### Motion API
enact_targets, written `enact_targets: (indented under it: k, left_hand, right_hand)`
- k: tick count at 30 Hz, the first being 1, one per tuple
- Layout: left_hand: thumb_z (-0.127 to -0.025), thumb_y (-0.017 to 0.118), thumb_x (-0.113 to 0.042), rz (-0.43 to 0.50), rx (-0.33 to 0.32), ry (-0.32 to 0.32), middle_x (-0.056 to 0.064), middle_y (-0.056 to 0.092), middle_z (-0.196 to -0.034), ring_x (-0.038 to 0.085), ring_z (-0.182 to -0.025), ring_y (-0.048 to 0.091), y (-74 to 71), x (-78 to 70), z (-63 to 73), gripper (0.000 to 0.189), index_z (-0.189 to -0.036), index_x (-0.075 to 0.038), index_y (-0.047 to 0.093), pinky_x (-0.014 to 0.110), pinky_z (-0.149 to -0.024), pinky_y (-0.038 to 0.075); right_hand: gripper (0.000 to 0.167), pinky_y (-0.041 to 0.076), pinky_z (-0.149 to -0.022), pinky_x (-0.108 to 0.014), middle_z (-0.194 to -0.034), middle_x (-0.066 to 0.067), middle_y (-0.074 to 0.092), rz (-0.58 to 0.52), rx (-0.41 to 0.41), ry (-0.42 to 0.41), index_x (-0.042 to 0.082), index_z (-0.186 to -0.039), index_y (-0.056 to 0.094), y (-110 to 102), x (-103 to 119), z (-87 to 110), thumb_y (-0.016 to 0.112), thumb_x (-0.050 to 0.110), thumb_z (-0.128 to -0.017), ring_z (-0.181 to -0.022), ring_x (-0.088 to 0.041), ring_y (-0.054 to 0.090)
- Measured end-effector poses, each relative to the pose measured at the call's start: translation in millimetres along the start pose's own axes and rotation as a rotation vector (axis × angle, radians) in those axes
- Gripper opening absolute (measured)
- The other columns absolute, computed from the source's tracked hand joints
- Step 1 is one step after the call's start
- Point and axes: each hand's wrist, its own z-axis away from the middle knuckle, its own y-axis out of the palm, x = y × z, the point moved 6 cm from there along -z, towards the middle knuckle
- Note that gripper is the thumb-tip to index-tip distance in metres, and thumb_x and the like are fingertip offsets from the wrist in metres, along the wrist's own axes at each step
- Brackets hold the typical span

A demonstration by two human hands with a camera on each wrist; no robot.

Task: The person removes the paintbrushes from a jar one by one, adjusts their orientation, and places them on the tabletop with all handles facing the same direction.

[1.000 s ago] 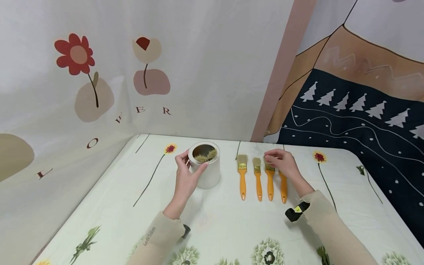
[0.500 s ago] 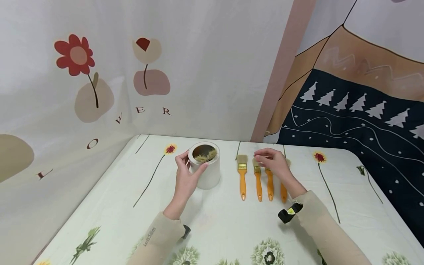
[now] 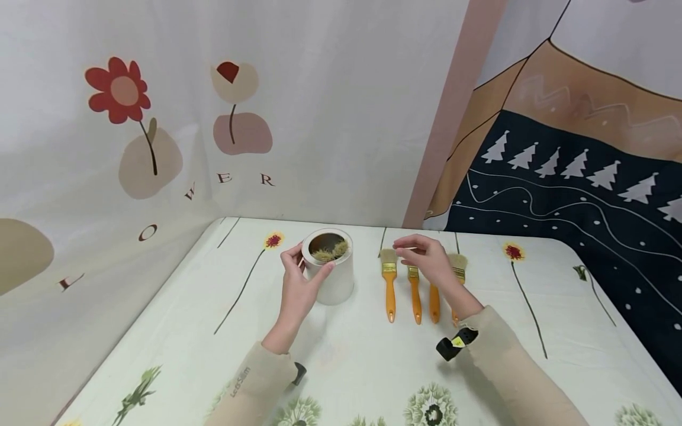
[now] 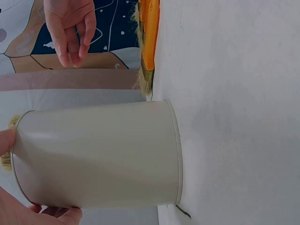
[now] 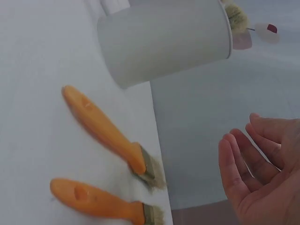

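Right hand (image 3: 430, 261): slid left over the brushes (image 3: 391, 291), fingers loosely bent, nothing in them
Left hand (image 3: 301, 289): gripping the can (image 3: 338, 285) up top, probably steadying it

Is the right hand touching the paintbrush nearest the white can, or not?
Apart. The right wrist view shows the pale backdrop plainly between the right hand and that paintbrush.

White flowered tablecloth (image 3: 357, 361), pale printed backdrop (image 3: 346, 118)
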Motion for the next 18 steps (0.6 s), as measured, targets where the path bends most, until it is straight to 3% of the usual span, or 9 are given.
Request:
enact_targets:
  k: [4, 9, 18]
  left_hand:
    - [-0.089, 0.076, -0.022, -0.002, -0.001, 0.003, 0.014, 0.032, -0.16, 0.028, -0.151, 0.029, -0.4, 0.0, 0.0, 0.077, -0.143, -0.005, 0.023, 0.042, -0.128, 0.027]
    - [-0.09, 0.076, -0.023, -0.004, 0.001, 0.006, 0.014, 0.031, -0.16, 0.028, -0.151, 0.029, -0.3, 0.4, -0.4, 0.077, -0.143, -0.005, 0.023, 0.042, -0.128, 0.027]
    - [-0.089, 0.076, -0.023, -0.002, 0.002, 0.017, 0.015, 0.032, -0.159, 0.029, -0.151, 0.028, 0.3, 2.8, -1.5, 0.078, -0.142, -0.003, 0.023, 0.043, -0.128, 0.027]
  right_hand:
    - [0.031, 0.061, -0.092, -0.03, -0.129, -0.019, 0.064, -0.014, 0.012, -0.016, 0.002, -0.124, 0.065, 5, 8, -0.1, 0.064, 0.018, -0.098, -0.111, -0.028, 0.067]
    - [0.031, 0.06, -0.089, -0.019, -0.128, -0.017, 0.065, -0.023, 0.024, -0.034, 0.004, -0.125, 0.065, 12, 16, 0.8, 0.064, 0.019, -0.098, -0.108, -0.023, 0.067]
    - [0.03, 0.06, -0.088, -0.016, -0.129, -0.016, 0.065, -0.044, 0.048, -0.093, 0.005, -0.126, 0.065, 26, 36, 5.8, 0.064, 0.017, -0.098, -0.109, -0.027, 0.065]
